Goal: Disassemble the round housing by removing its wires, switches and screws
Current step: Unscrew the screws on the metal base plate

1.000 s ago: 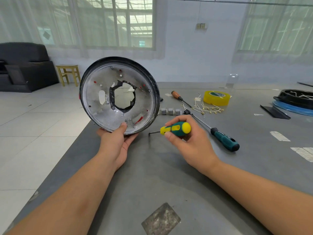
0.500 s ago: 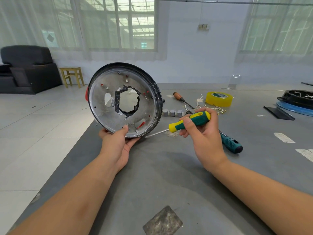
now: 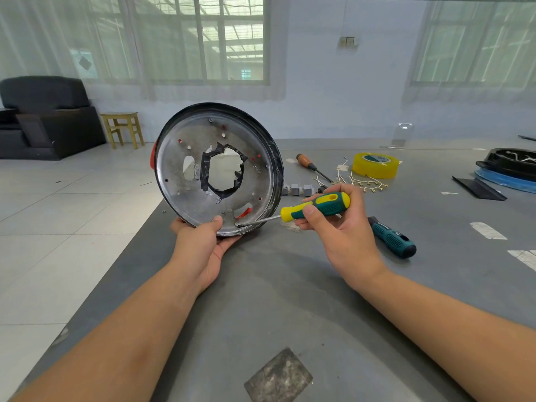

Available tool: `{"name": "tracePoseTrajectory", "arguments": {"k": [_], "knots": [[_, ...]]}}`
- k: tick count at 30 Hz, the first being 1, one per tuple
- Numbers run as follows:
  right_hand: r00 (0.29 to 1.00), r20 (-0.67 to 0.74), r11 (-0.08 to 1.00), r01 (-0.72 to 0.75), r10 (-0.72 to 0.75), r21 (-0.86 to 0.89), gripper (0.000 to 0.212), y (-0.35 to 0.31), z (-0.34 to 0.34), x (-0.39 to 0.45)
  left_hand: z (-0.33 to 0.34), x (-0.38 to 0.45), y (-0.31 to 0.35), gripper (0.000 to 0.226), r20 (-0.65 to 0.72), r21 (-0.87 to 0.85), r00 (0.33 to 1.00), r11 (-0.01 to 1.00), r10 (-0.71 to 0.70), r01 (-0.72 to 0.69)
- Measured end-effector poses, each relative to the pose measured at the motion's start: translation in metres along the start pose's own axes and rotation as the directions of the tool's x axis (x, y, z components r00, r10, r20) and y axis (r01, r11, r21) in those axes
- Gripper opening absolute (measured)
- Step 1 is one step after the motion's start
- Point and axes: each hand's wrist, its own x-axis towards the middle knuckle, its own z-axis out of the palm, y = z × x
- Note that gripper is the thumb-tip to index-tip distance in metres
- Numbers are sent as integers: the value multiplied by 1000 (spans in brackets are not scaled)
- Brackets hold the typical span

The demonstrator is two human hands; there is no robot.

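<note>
1. The right hand (image 3: 345, 236) has its fingers (image 3: 309, 210) and thumb curled round the handle of a yellow-and-green screwdriver (image 3: 316, 206); the thin steel shaft runs left and slightly down from the fist.
2. The shaft's tip sits on a small screw (image 3: 237, 224) near the lower rim of a round, dull-silver metal housing with a black edge (image 3: 179, 158), just beside the left thumb.
3. The left hand (image 3: 203, 245) grasps that housing at its bottom edge: thumb on the inner face, the other fingers wrapped behind and beneath.
4. The housing stands nearly upright, tilted, its open face toward the camera, its lower edge at the near-left part of the grey tabletop (image 3: 290, 300). A ragged central hole ringed with black tape shows the room behind.
5. Right of the right hand lies a dark teal-handled screwdriver (image 3: 393, 240).
6. Farther back lie three small grey block-shaped switches (image 3: 295, 189), an orange-handled screwdriver (image 3: 311, 166), a scatter of pale wires with brass terminals (image 3: 362, 182), and a roll of yellow tape (image 3: 375, 165).
7. A black housing on a blue base (image 3: 510, 169) sits at the far right edge.
</note>
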Motion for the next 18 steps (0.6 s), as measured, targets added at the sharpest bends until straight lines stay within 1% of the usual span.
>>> {"name": "tracePoseTrajectory", "arguments": {"k": [3, 7, 14, 16, 18], "knots": [[1000, 7, 1000, -7, 7, 5, 36, -1, 1, -1, 0, 0, -1, 51, 5, 7, 1000, 1000, -5, 5], [1000, 14, 1000, -15, 15, 6, 35, -2, 1, -1, -1, -1, 0, 45, 15, 15, 1000, 1000, -5, 5], [1000, 11, 1000, -15, 15, -12, 35, -2, 1, 0, -1, 0, 0, 45, 18, 8, 1000, 1000, -9, 9], [1000, 16, 999, -15, 16, -34, 35, -1, -1, 0, -2, 0, -1, 45, 15, 8, 1000, 1000, -8, 8], [999, 38, 995, 6, -2, -97, 38, -1, -2, -1, -2, 0, -1, 46, 8, 9, 1000, 1000, 0, 0]]}}
